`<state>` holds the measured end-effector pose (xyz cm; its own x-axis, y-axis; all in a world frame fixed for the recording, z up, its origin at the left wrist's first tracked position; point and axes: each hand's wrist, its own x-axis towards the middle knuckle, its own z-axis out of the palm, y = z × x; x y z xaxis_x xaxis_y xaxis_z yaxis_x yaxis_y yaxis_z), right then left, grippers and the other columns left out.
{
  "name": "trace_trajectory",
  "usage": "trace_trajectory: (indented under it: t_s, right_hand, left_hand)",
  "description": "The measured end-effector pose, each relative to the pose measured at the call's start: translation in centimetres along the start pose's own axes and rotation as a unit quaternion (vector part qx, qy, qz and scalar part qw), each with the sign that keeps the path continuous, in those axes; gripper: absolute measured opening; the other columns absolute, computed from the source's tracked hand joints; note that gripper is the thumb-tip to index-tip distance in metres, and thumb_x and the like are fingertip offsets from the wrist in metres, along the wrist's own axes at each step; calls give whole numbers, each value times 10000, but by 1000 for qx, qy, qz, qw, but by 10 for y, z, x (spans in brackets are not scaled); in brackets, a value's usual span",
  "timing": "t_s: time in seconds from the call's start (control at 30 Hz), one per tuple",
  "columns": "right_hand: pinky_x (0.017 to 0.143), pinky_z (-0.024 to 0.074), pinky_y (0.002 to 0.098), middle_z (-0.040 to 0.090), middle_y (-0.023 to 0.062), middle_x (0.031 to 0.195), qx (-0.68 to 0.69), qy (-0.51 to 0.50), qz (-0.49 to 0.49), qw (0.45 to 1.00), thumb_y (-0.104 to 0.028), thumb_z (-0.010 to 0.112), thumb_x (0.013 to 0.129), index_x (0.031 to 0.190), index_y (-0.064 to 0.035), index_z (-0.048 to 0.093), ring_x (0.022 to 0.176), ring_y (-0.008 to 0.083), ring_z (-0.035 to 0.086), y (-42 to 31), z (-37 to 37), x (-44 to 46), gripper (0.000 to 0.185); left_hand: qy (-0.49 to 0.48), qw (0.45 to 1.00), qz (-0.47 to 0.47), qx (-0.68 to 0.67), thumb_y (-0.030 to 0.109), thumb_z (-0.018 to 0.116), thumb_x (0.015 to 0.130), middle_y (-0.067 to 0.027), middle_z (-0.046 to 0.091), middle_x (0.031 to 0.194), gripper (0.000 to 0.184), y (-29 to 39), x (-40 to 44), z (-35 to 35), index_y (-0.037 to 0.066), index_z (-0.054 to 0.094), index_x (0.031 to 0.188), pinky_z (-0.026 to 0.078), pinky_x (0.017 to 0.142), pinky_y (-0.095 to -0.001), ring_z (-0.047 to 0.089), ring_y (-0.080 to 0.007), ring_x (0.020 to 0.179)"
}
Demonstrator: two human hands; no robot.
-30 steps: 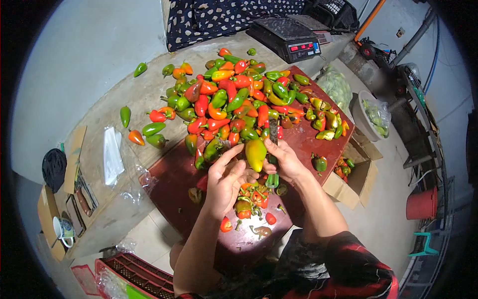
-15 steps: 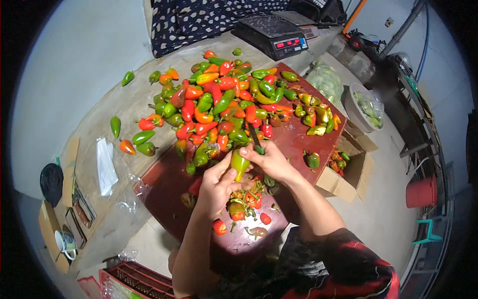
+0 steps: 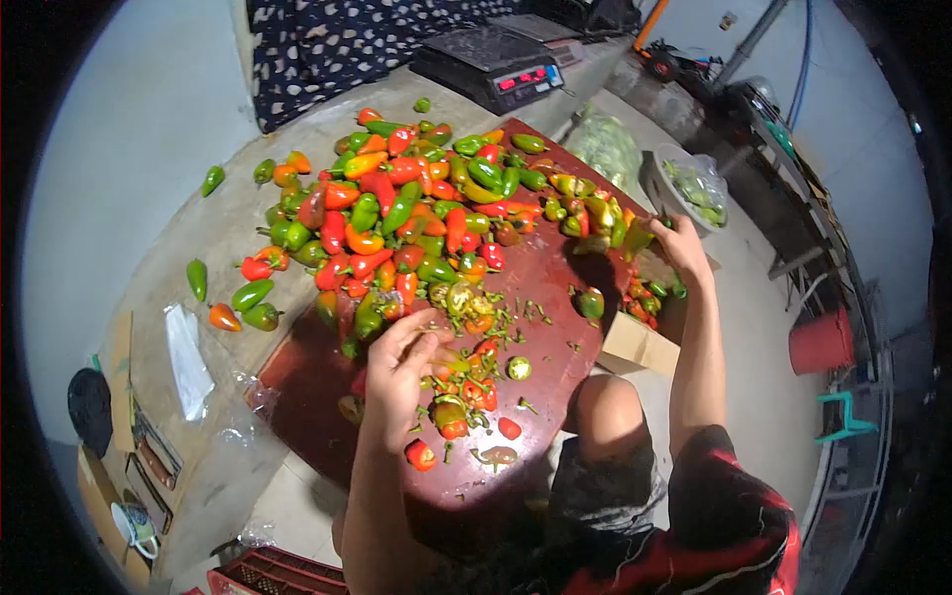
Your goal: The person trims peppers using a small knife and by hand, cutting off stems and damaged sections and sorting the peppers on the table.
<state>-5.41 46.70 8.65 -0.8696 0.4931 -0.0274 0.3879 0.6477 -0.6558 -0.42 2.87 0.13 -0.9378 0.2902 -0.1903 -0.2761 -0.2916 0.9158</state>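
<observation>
At the bottom edge lies a red plastic crate [image 3: 273,570], and a black-and-red sleeve [image 3: 734,496] covers the right upper arm. The left hand [image 3: 402,367] hangs over the red tabletop [image 3: 540,283], fingers curled and blurred; whether it grips anything I cannot tell. Below and beside it are scattered pepper stems and cut pieces [image 3: 511,322]. The right hand [image 3: 684,248] is closed on a yellow-green pepper [image 3: 640,236] at the table's right edge, just beside a heap of trimmed peppers [image 3: 597,213]; a thin dark shape by its fingers is too blurred to name. Under that edge stands a cardboard box [image 3: 638,342] holding more peppers. Farther up, whole red, orange and green peppers [image 3: 387,208] spread from the table onto the concrete counter [image 3: 164,273]. Beyond them sits a black digital scale [image 3: 486,74], its red digits lit but unreadable, next to a dark spotted cloth [image 3: 337,50].
</observation>
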Motion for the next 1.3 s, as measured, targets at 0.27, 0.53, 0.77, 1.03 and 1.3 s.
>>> trace_trajectory:
  t_s: [0.27, 0.53, 0.77, 1.03, 1.3]
  right_hand:
    - [747, 544, 395, 722, 203, 844, -266, 104, -41, 957, -340, 752, 809, 987, 49, 706, 768, 276, 713, 79, -7, 54, 430]
    - [897, 537, 459, 692, 267, 1036, -110, -25, -275, 955, -351, 769, 775, 1159, -11, 668, 995, 382, 686, -104, 157, 67, 523]
    - [993, 509, 475, 528, 256, 1348, -247, -67, -238, 937, -270, 751, 786, 1377, -142, 519, 1190, 411, 587, -143, 226, 84, 647]
    - [992, 472, 383, 668, 195, 1173, 116, -52, -350, 928, -265, 870, 731, 1260, -14, 572, 1151, 287, 628, -138, 185, -4, 658]
    - [725, 475, 263, 634, 31, 1090, 255, -289, -287, 877, -173, 927, 659, 1280, -21, 550, 862, 97, 540, -126, 193, -143, 742]
  left_hand:
    - [33, 997, 12, 67, 149, 581, 988, -136, 680, 1058, 361, -3, 2, -3, -11, 553, 1310, 560, 749, -299, 667, -174, 844]
    - [32, 996, 4, 89, 139, 579, 995, -86, 684, 1069, 311, -5, 4, -6, -2, 581, 1271, 539, 763, -276, 652, -144, 862]
    - [32, 997, 15, 75, 130, 616, 979, -80, 702, 1055, 311, -4, 1, -4, 4, 598, 1263, 535, 754, -271, 657, -139, 845]
    - [48, 995, 27, 81, 163, 652, 969, -76, 687, 1062, 331, -2, 3, -7, 8, 609, 1258, 536, 730, -285, 645, -125, 868]
    - [56, 995, 82, -29, 208, 631, 994, -83, 661, 1121, 420, -2, 4, 3, -18, 542, 1337, 531, 821, -289, 616, -137, 1025]
